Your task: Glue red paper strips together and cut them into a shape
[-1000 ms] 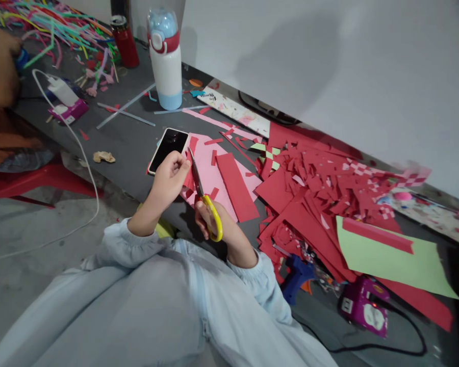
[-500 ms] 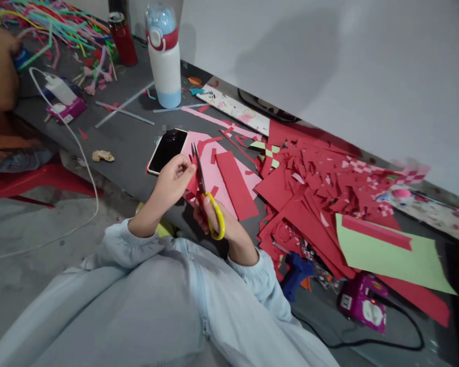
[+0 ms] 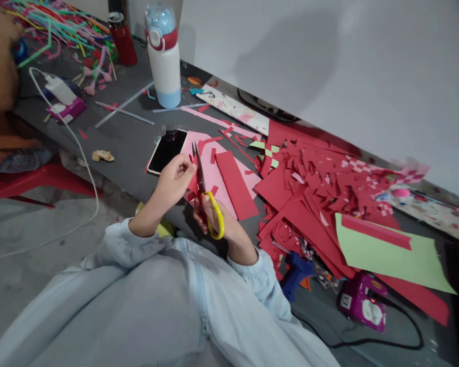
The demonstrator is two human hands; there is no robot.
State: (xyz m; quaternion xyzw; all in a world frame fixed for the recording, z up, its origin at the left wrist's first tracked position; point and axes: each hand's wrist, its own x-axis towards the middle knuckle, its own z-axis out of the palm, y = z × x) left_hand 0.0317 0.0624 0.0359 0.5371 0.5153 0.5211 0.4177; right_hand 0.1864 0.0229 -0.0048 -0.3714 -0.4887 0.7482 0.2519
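My right hand (image 3: pixel 210 214) is closed around the yellow handles of the scissors (image 3: pixel 200 171), whose narrow blades point up, away from me. Just left of the blades, my left hand (image 3: pixel 176 176) pinches a small piece of red paper (image 3: pixel 192 184), mostly covered by fingers and blades. Under and beyond the hands lies a pink paper sheet (image 3: pixel 208 176). On it are a wide red paper strip (image 3: pixel 237 186) and several small red scraps. A dark-screened phone (image 3: pixel 168 152) rests at the sheet's left edge, close to my left hand.
A white bottle (image 3: pixel 166 71) and a red can (image 3: pixel 122 41) stand at the back. Red paper scraps (image 3: pixel 317 178) pile up on the right, near a green sheet (image 3: pixel 398 255), a blue glue gun (image 3: pixel 296 275) and a purple power socket (image 3: pixel 363 303). Another person's arm (image 3: pixel 0 61) is at far left.
My hands and the paper stay almost in place; the scissors have shifted only very slightly. At far left, the other person's arm has moved a little.
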